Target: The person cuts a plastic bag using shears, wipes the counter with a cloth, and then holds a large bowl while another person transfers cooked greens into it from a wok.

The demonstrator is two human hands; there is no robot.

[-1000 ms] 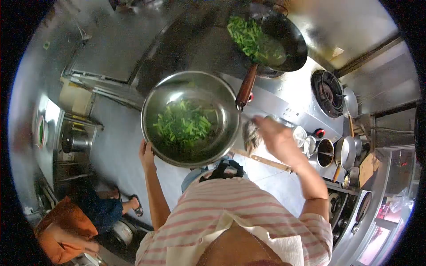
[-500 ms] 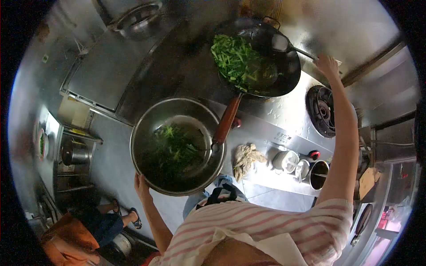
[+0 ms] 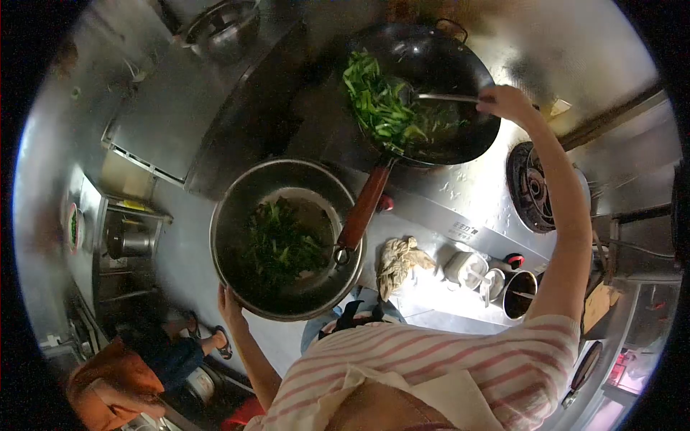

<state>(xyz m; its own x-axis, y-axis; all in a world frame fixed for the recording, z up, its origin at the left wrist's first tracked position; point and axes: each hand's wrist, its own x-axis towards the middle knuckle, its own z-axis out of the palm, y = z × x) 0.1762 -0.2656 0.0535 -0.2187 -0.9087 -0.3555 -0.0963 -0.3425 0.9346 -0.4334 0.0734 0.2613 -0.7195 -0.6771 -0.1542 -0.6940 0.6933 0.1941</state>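
Note:
My right hand [image 3: 504, 103] is closed round the handle of a spatula [image 3: 447, 97], whose head is among the chopped greens [image 3: 384, 108] in a black wok [image 3: 471, 68]. The wok's wooden handle [image 3: 365, 205] points toward me and overlaps the rim of a large steel bowl [image 3: 223, 248]. My left hand [image 3: 230, 305] grips the bowl's lower left rim, its fingers partly hidden beneath. Leafy greens [image 3: 284, 244] lie at the bottom of the bowl.
A burner [image 3: 530, 187] is right of the wok. Nearer me are a crumpled cloth [image 3: 401, 264], a white container [image 3: 466, 269] and a steel pot [image 3: 519, 294]. A person in orange [image 3: 118, 381] is at the lower left, near a shelf with a pot [image 3: 128, 238].
My right hand has moved left and slightly down, bringing the spatula head from the wok's upper right into the greens. The greens have shifted and bunched. My left hand still holds the bowl.

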